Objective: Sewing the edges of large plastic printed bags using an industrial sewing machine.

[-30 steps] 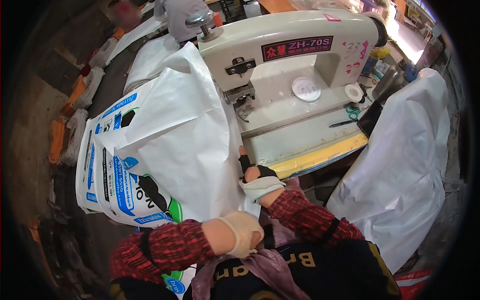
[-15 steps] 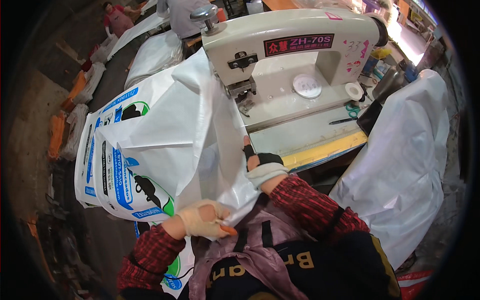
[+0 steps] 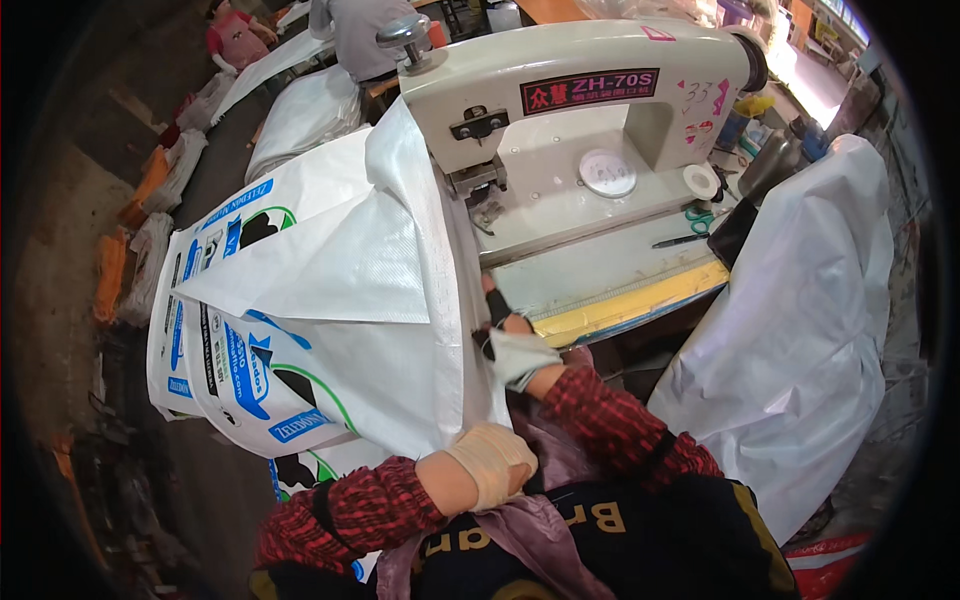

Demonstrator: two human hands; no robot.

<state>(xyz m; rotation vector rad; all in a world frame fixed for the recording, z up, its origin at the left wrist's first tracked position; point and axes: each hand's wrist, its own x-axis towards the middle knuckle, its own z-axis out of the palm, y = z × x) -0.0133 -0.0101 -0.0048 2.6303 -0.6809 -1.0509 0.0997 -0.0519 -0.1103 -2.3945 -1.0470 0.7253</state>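
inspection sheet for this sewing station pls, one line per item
Surface: cream sewing machine on its bed, yellow front edge.
Job's things: white woven sack draped from the needle area; printed sacks stacked to its left.
Clutter: scissors, pen, tape roll.
Hands: left hand gloved, on the sack's lower edge; right hand at its right edge.
Cables: nothing seen.
Surroundings: white sheet pile at right; another person beyond.

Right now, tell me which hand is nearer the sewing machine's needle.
Right. The right hand grips the white woven sack at its edge just below the needle. The left hand holds the sack's lower corner, farther back, close to the body.
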